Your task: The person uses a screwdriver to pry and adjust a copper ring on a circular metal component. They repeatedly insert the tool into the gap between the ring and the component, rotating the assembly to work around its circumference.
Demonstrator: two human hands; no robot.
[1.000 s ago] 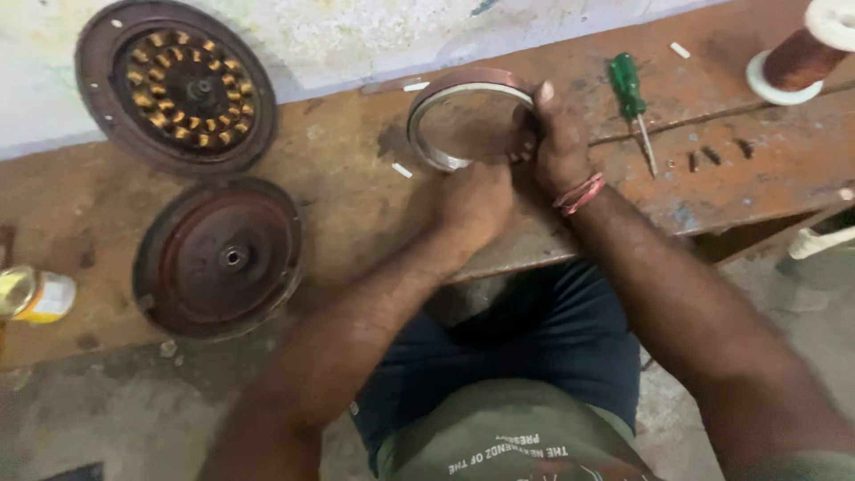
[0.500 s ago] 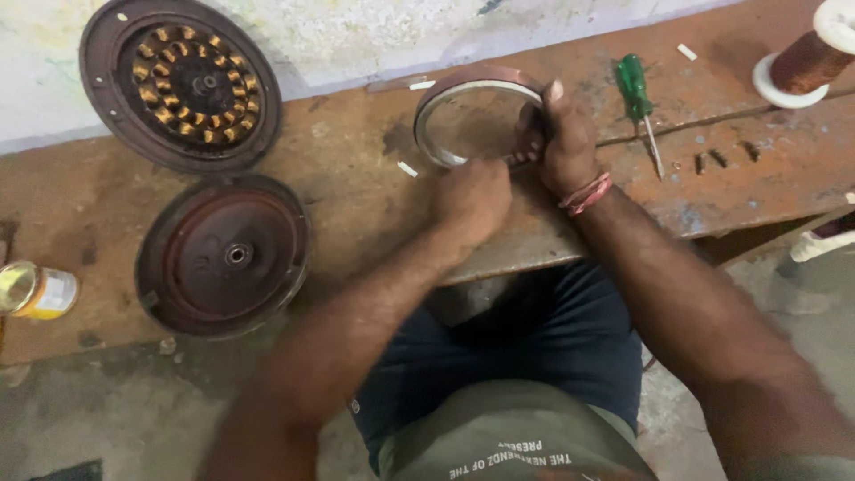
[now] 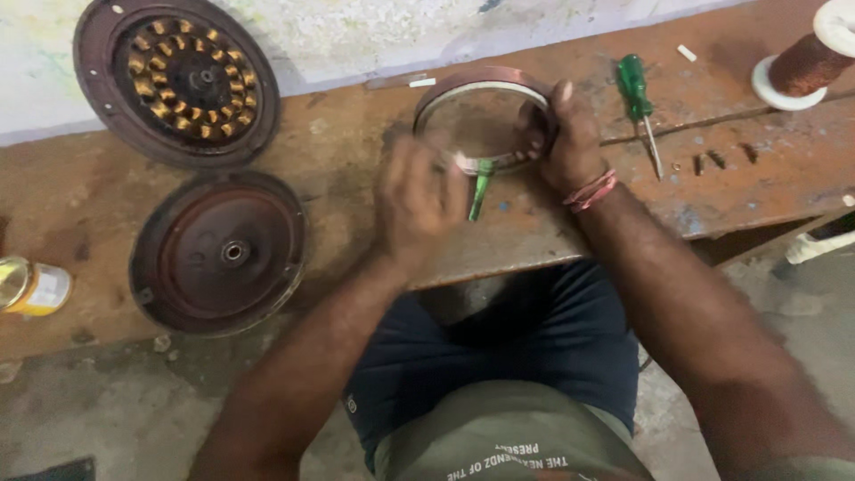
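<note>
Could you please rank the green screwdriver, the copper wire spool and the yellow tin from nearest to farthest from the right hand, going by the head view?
Measured from the right hand:
1. Green screwdriver, just to its right on the bench.
2. Copper wire spool, at the bench's far right.
3. Yellow tin, at the far left edge.

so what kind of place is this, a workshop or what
Most likely a small motor or fan repair workshop. A stator with copper windings and a round motor cover lie on a worn bench, with a copper wire spool and a green screwdriver nearby.
</note>
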